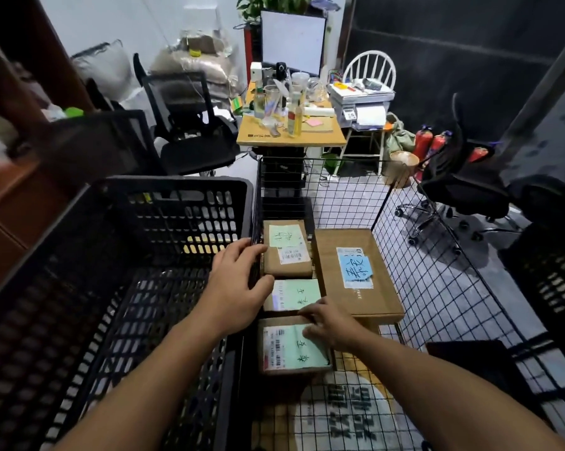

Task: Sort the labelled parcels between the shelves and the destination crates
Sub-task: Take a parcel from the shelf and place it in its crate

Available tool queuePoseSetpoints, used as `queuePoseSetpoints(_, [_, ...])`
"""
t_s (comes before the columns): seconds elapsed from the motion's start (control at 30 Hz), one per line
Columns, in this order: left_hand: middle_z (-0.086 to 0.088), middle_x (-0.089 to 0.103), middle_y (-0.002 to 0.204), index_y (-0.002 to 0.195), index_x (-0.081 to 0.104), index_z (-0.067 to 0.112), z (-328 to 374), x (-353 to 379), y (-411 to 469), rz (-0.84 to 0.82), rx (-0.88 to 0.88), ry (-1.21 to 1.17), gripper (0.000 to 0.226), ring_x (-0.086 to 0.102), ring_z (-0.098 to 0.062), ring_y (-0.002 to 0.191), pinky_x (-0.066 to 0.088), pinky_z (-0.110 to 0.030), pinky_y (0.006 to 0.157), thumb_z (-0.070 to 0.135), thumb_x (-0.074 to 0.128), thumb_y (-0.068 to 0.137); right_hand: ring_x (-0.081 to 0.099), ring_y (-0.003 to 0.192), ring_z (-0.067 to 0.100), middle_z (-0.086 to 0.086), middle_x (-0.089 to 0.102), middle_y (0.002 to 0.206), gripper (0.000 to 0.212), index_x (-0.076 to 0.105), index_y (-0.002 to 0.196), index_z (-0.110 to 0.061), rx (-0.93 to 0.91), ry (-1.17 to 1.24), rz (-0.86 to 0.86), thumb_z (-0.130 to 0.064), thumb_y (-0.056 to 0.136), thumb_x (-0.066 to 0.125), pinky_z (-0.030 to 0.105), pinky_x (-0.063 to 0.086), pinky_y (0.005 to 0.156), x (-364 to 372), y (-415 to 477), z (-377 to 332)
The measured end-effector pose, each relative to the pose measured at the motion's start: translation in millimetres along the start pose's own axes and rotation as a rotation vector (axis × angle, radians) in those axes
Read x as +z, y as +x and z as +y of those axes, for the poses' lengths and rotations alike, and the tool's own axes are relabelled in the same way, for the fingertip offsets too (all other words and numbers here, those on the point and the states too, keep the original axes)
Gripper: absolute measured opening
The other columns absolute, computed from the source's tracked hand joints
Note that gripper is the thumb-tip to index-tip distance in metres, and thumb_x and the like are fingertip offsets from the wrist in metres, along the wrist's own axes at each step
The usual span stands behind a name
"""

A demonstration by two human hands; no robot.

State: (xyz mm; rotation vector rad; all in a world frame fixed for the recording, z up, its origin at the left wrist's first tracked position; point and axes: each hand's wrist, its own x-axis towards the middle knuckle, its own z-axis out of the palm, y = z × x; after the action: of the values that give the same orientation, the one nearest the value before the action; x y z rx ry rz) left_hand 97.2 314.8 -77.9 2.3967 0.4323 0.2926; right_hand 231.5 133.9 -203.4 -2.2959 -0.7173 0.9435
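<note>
Well, the right hand (331, 325) has its fingers (310, 312) curled tight, tips dipping into the seam between two small brown parcels. The thumb is pressed on the green label of the near parcel (290, 349). Whether that's a true grip or just a press, I cannot tell from where I stand. Directly beyond those fingertips lies the middle parcel (290, 294), green label up, handwriting showing.

Over to the left hand (238, 281): its fingers (242, 250) are relaxed and nearly straight, holding nothing. The tips sit right at the left edge of the far parcel (287, 252), with the thumb stretched toward the left edge of the middle one. The far parcel carries a pale green note and a white barcode sticker.

Just right of both hands, touching that row of three, sits a large box (356, 278) with a blue note (356, 268) stuck on top. All four lie inside the wire basket (421, 271), whose mesh walls rise round them.

Left of the left hand's knuckles stands the black crate (177, 185), slotted sides, its rim hard against the basket.

Further out past the fingertips there's a cluttered desk (290, 138). An office chair (190, 125) stands off to its left and red fire extinguishers (422, 141) to its right.
</note>
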Motion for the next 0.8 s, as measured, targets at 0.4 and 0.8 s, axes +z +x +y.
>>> queuePoseSetpoints(0.4, [0.003,0.033,0.152,0.143,0.047,0.023,-1,1,0,0.004,0.002,-0.001,0.067,0.019,-0.012,0.14,0.016,-0.026,0.109,0.047,0.045,0.081,-0.023,0.152,0.03,-0.005,-0.015,0.169,0.094,0.006,0.153,-0.059,-0.27,-0.76,-0.131,-0.073,0.08,0.064,0.069,0.0,0.119,0,-9,11])
queuePoseSetpoints(0.8, [0.006,0.028,0.156,0.146,0.04,0.026,2,-2,-3,-0.034,-0.031,-0.015,0.068,0.016,-0.014,0.144,0.02,-0.037,0.116,0.048,0.048,0.083,-0.034,0.148,0.037,0.009,-0.023,0.167,0.097,0.002,0.154,-0.048,-0.268,-0.966,-0.018,-0.074,0.082,0.062,0.071,-0.015,0.114,17,-3,-1])
